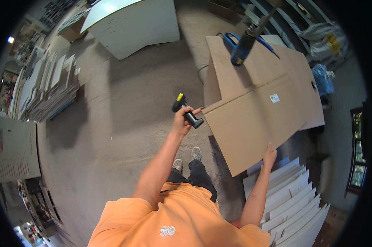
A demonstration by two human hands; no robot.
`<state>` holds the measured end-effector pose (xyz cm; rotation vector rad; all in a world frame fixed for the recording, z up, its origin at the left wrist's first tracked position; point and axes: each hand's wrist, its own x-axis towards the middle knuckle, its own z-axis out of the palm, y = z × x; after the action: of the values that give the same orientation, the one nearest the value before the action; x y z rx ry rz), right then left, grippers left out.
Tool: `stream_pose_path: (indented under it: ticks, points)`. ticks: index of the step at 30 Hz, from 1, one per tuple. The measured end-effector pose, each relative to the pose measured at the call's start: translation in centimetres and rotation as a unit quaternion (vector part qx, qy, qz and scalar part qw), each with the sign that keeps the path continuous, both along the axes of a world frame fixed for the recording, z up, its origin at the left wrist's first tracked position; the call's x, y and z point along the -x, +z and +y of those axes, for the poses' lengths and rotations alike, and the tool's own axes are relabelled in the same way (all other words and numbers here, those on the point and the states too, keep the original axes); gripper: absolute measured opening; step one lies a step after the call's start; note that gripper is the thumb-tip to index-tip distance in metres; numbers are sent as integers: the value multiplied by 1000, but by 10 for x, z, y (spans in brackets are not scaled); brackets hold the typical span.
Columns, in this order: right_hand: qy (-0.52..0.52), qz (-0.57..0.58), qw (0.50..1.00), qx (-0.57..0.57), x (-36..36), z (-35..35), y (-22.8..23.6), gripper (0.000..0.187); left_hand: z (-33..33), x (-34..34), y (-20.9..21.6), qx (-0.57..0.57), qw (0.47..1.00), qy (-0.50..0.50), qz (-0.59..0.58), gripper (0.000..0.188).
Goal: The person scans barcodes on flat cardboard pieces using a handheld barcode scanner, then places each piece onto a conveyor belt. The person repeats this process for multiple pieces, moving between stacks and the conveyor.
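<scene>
My left hand (pixel 181 121) is wrapped round a black handheld scanner (pixel 191 117) with a yellow end. Its outstretched finger reaches the corner of a flat brown panel (pixel 251 119). That panel lies tilted, partly over a brown-topped table (pixel 231 78), and its near corner sticks out past the table. A small white label (pixel 274 98) is stuck on its upper face. At the panel's near right edge, my right hand (pixel 270 155) grips it, some fingers hidden underneath.
A blue and black power tool (pixel 244 49) hangs over the table. Several white boards (pixel 291 197) stand on edge beside my right arm. Stacked panels (pixel 50 86) are at the left, and a large white-topped unit (pixel 132 29) stands ahead. A blue plastic bottle (pixel 322 79) is beyond the table.
</scene>
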<state>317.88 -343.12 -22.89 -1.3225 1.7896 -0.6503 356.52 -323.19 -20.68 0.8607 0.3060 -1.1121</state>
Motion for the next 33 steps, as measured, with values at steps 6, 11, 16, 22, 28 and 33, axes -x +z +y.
stream_pose_path:
  ticks: [6,11,16,22,28,33]
  points:
    - [-29,92,992,85,10,67,-5,47,-22,-17,-13,34,999,37,-11,15]
    - [-74,23,996,-47,43,185,-9,38,-24,-29,-18,80,996,-22,17,15]
    - [-139,75,983,-91,94,349,-26,29,23,-36,-57,-15,995,-87,-43,13]
    - [-184,-36,941,-281,63,577,-71,23,228,39,-122,-214,887,-383,-143,23]
    - [-143,-46,974,-170,20,695,-56,20,400,180,-82,-161,602,-739,-256,33]
    - [-317,-141,933,99,65,808,112,24,489,297,-53,-74,477,-847,-223,26]
